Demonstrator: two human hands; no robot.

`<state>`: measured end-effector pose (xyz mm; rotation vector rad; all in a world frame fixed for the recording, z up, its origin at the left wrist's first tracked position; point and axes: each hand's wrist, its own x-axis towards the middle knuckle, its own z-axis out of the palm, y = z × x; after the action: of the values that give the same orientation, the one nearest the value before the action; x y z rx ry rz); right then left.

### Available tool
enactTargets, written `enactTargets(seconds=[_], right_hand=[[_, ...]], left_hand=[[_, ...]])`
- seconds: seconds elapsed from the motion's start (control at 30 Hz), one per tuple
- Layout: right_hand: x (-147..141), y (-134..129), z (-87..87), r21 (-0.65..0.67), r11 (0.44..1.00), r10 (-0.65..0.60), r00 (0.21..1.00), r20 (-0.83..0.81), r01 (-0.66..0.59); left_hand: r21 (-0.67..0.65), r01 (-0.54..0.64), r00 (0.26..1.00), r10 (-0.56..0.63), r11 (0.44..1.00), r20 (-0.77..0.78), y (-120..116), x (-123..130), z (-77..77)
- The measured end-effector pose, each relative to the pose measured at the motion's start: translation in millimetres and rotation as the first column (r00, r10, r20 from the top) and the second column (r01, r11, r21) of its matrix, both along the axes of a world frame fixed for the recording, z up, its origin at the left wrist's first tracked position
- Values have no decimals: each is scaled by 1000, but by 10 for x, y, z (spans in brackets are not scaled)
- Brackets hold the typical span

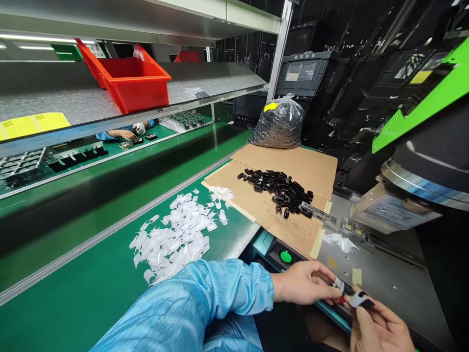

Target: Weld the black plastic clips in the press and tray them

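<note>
At the near right edge of the green counter (91, 288), the left hand (304, 282) and right hand (379, 330) pinch between them a small black plastic part with white film (357, 298), just beside the round green button (286, 256); no writing is legible.

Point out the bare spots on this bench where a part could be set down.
Bare: green mat left of the white film pile; cardboard between the black parts and the bag; grey plate right of the hands. Crowded: around both piles.
</note>
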<state>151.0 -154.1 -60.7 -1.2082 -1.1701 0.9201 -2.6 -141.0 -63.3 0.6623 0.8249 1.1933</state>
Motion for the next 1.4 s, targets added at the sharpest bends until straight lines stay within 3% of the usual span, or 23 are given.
enactTargets(seconds=[0.13, 0.3, 0.47, 0.63, 0.97, 1.4], right_hand=[[27, -80, -73, -21, 998, -61, 998, -35, 60], [-25, -205, 64, -14, 1000, 24, 999, 33, -23], [-66, -210, 38, 60, 998, 9, 996, -91, -4], [-47, -278, -23, 77, 996, 65, 989, -136, -55], [-59, -280, -92, 76, 994, 82, 987, -138, -72], [-66, -322, -50, 65, 992, 117, 978, -174, -107]], left_hand=[[1, 23, 1000, -24, 1000, 9, -79, 5, 111], [54, -43, 999, 45, 998, -25, -225, -58, 310], [120, 35, 998, -29, 992, -55, -238, -66, 189], [172, 37, 996, -22, 984, -89, -295, -29, 108], [195, 55, 990, -28, 979, -140, -272, -41, 55], [179, 75, 979, -38, 981, -201, -292, -62, 102]])
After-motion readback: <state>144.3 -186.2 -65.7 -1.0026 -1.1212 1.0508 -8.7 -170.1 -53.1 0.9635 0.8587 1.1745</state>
